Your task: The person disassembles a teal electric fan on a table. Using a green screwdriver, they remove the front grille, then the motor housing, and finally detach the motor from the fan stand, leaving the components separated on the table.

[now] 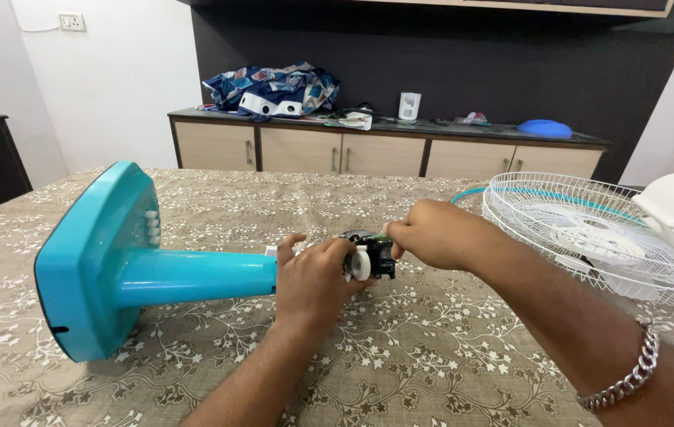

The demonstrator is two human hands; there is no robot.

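The small black motor assembly (370, 257) is held above the patterned table (400, 364), at the end of the teal fan stand (127, 273) lying on its side. It is clasped by the left hand (313, 281) and pinched by the right hand (432, 233). Right of it, a white wire grille (590, 229) is seen; behind, a cabinet (384, 154).
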